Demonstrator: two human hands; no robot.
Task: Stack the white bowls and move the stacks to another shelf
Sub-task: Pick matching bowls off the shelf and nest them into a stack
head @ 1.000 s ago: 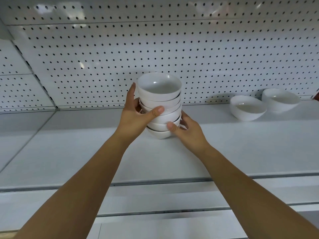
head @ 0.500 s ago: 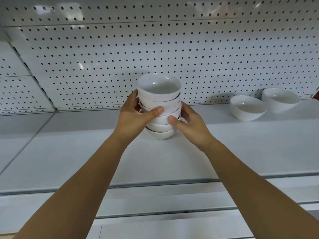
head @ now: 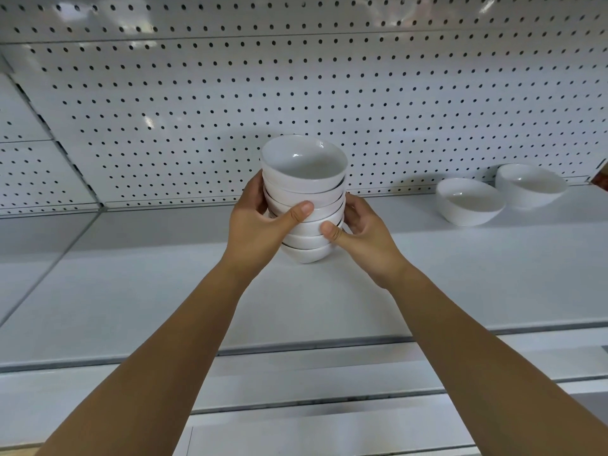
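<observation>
- Head view: a white shelf (head: 131,291) is seen, backed by a white pegboard wall (head: 230,93) dotted with dark holes; a lower shelf edge (head: 312,399) runs beneath.
- A stack of white bowls (head: 304,199) is held at the middle of the shelf, near the pegboard; whether its base touches the shelf cannot be told.
- The stack's long axis is nearly upright, openings facing up, leaning slightly toward the camera.
- The left hand (head: 256,232) is wrapped round the stack's left side, the right hand (head: 362,238) round its right, thumbs pressed on the front.
- Two loose bowls (head: 470,200) are left tilted at the far right, just beside each other.
- No readable writing or label is visible.
</observation>
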